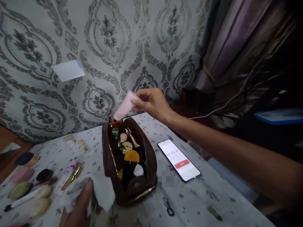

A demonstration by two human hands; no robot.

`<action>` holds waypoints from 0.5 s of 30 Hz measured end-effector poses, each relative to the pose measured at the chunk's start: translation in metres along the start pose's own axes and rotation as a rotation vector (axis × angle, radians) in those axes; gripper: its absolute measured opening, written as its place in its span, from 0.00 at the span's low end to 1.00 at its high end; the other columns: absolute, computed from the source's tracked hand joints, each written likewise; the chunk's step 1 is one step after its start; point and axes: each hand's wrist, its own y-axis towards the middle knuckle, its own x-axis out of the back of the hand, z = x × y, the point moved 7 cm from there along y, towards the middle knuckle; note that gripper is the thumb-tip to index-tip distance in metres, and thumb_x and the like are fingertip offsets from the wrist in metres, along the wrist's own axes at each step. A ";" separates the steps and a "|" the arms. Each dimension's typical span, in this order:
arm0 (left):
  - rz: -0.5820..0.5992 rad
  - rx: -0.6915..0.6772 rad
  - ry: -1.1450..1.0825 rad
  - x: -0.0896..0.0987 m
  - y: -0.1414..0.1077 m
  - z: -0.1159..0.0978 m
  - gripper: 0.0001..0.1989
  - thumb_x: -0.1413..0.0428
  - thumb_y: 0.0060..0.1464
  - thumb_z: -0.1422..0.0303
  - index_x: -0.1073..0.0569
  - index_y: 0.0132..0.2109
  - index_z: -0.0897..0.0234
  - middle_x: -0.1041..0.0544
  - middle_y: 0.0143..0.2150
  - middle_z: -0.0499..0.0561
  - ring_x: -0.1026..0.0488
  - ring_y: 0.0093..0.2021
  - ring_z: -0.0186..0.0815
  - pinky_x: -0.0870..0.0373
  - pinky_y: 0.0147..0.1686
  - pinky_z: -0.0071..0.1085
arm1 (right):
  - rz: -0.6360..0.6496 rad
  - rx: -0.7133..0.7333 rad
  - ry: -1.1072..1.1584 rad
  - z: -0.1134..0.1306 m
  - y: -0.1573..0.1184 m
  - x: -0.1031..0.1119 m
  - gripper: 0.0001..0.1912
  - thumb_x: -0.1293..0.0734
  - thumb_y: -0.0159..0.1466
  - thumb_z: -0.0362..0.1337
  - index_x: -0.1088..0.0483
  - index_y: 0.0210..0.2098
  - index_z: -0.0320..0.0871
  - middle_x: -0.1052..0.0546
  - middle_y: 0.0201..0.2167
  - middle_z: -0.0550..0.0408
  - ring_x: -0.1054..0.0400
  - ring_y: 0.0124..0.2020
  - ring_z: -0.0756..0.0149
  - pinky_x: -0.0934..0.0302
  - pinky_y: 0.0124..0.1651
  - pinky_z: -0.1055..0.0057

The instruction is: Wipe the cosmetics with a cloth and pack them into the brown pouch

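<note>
Pinches pink tube (125, 105) w/ illegible print in R hand (152, 102) at far end of brown bag (107, 165); grips white cloth (104, 190) in L hand (80, 206). Shows approx. 00:03:41 on phone (180, 160).

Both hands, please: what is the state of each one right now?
Left hand: holding a white cloth, fingers partly hidden.
Right hand: closed, pinching a pink tube above the brown bag.
</note>
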 end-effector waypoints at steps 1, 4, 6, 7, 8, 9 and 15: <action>0.007 0.028 0.020 -0.002 0.008 0.002 0.23 0.38 0.38 0.68 0.22 0.46 0.48 0.18 0.47 0.46 0.30 0.60 0.55 0.26 0.53 0.47 | 0.046 -0.025 -0.025 -0.006 0.009 -0.009 0.06 0.30 0.61 0.30 0.28 0.28 0.39 0.25 0.22 0.57 0.26 0.25 0.70 0.29 0.31 0.75; 0.027 0.054 0.046 -0.008 0.029 -0.003 0.26 0.42 0.43 0.71 0.24 0.53 0.52 0.19 0.51 0.49 0.29 0.60 0.53 0.28 0.55 0.47 | 0.161 -0.083 -0.083 -0.018 0.024 -0.032 0.07 0.31 0.62 0.26 0.29 0.27 0.38 0.25 0.22 0.57 0.27 0.23 0.70 0.29 0.29 0.75; 0.070 0.040 0.036 -0.016 0.037 -0.012 0.28 0.45 0.47 0.72 0.26 0.57 0.53 0.20 0.52 0.50 0.28 0.60 0.51 0.29 0.55 0.45 | 0.211 -0.118 -0.095 -0.026 0.026 -0.044 0.08 0.32 0.62 0.25 0.29 0.27 0.37 0.25 0.22 0.56 0.26 0.24 0.69 0.29 0.29 0.74; 0.093 0.037 0.031 -0.022 0.039 -0.018 0.27 0.46 0.50 0.72 0.28 0.58 0.54 0.20 0.52 0.51 0.27 0.59 0.50 0.29 0.55 0.44 | 0.228 -0.131 -0.100 -0.030 0.026 -0.049 0.07 0.32 0.62 0.25 0.29 0.27 0.37 0.25 0.23 0.56 0.25 0.24 0.68 0.29 0.29 0.74; 0.116 0.030 0.029 -0.028 0.040 -0.023 0.27 0.48 0.53 0.72 0.29 0.60 0.54 0.20 0.53 0.52 0.27 0.58 0.50 0.30 0.55 0.44 | 0.241 -0.140 -0.105 -0.035 0.026 -0.054 0.07 0.31 0.62 0.25 0.29 0.28 0.37 0.25 0.23 0.56 0.25 0.24 0.68 0.30 0.29 0.74; 0.133 0.022 0.028 -0.033 0.040 -0.027 0.27 0.50 0.55 0.72 0.31 0.62 0.55 0.21 0.54 0.53 0.26 0.57 0.49 0.30 0.56 0.44 | 0.252 -0.151 -0.113 -0.039 0.026 -0.058 0.06 0.31 0.62 0.25 0.28 0.28 0.37 0.25 0.23 0.57 0.25 0.24 0.68 0.30 0.28 0.74; 0.189 -0.002 -0.048 -0.056 0.038 -0.042 0.29 0.51 0.57 0.73 0.35 0.65 0.53 0.23 0.58 0.52 0.27 0.59 0.48 0.31 0.55 0.40 | 0.316 -0.201 -0.229 -0.061 0.024 -0.079 0.03 0.31 0.62 0.26 0.26 0.31 0.37 0.23 0.26 0.56 0.24 0.24 0.70 0.35 0.27 0.80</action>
